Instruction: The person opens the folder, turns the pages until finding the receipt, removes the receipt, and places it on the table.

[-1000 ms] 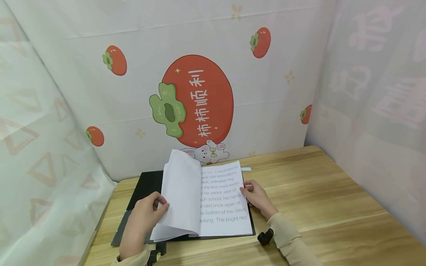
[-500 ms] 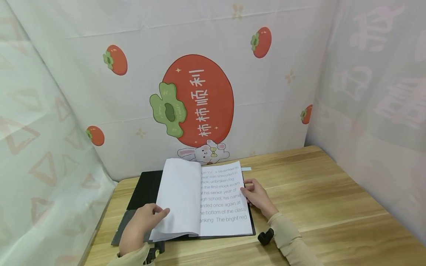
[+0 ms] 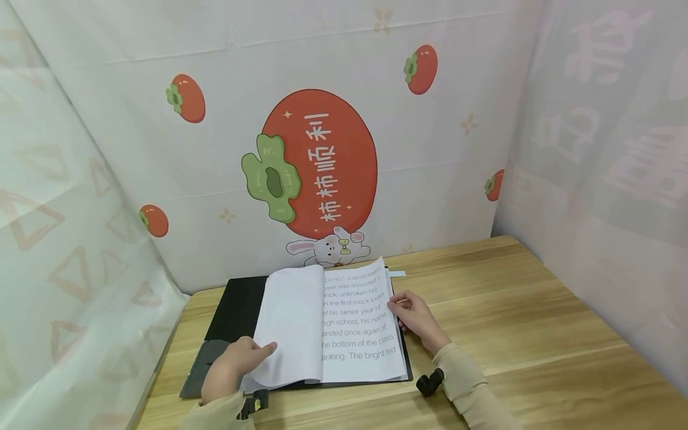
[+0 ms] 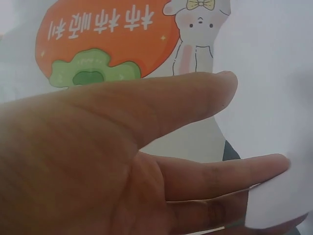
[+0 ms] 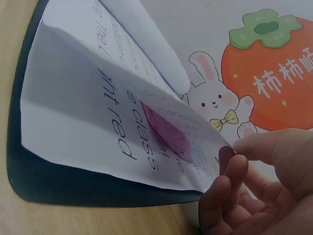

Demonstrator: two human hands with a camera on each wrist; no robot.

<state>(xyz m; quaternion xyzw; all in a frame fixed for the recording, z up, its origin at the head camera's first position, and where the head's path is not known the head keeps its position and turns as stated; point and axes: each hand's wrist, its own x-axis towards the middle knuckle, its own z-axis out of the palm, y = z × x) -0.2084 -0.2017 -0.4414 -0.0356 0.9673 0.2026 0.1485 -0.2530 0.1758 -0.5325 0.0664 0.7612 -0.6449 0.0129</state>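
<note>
A black folder (image 3: 242, 307) lies spread on the table with white sheets in it. My left hand (image 3: 239, 361) rests at the outer edge of the blank left-hand page (image 3: 292, 322). Its thumb and fingers are nearly straight in the left wrist view, and the page's edge (image 4: 274, 205) covers some fingertips. At the right side, my right hand (image 3: 419, 319) pinches the edge of the printed page (image 3: 357, 334) between thumb and fingers. That page (image 5: 73, 107) bows up slightly from the sheets below. A pink patch (image 5: 168, 132) shows through or on it in the right wrist view.
The folder lies on a wooden table (image 3: 510, 334) near a white backdrop (image 3: 231, 143) printed with persimmons and a rabbit. A pale tab (image 3: 398, 273) sticks out at the folder's upper right. A grey flap (image 3: 201, 370) shows at its lower left.
The left-hand page has come down flatter, and my left hand has loosened from its pinch and lowered onto it. The printed page's right edge has lifted in my right hand's pinch.
</note>
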